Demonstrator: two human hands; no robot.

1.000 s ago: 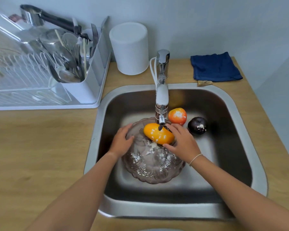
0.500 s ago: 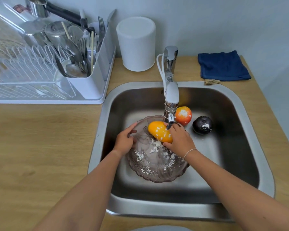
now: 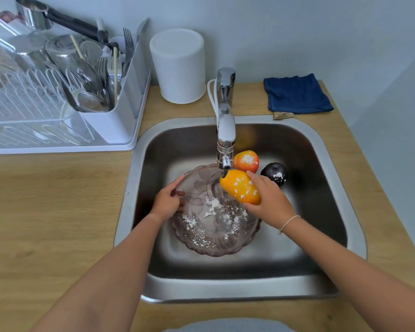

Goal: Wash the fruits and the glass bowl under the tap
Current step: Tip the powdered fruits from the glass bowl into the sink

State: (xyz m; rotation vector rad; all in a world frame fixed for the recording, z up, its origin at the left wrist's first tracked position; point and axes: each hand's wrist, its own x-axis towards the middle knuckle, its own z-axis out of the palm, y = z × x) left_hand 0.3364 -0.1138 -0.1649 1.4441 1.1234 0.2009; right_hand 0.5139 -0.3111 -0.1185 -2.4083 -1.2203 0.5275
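Right hand (image 3: 267, 200) has the mango (image 3: 240, 190), fingers curled round its right side, thumb under the lower end, holding it up right beneath the tap (image 3: 225, 140) spout, above the back right part of the bowl (image 3: 213, 233). The mango's long axis runs on a slant: upper end toward the sink's back left, almost touching the spout tip, lower end toward the front right, tucked into the palm. White powder flecks dot its yellow-orange skin. Left hand (image 3: 167, 202) is on the bowl's left rim, fingers bent over the edge and gripping it, thumb inside against the glass. The bowl sits upright on the sink (image 3: 139, 188) floor, a bit left of centre, tinted patterned glass with white powder scattered across its inside. Behind the mango, toward the sink's back wall, a red-orange fruit (image 3: 246, 160) rests just right of the spout, a white patch on top; just beside that, further right, a dark plum (image 3: 273, 172) with white specks, close to the right hand's knuckles. Whether water is running, cannot tell from here. On the tabletop (image 3: 46, 212), a white dish rack (image 3: 58, 111) full of cutlery and steel pots stands at the back left, a white canister (image 3: 179, 65) stands behind the sink's back left corner, and a folded blue cloth (image 3: 296, 93) lies at the back right corner.
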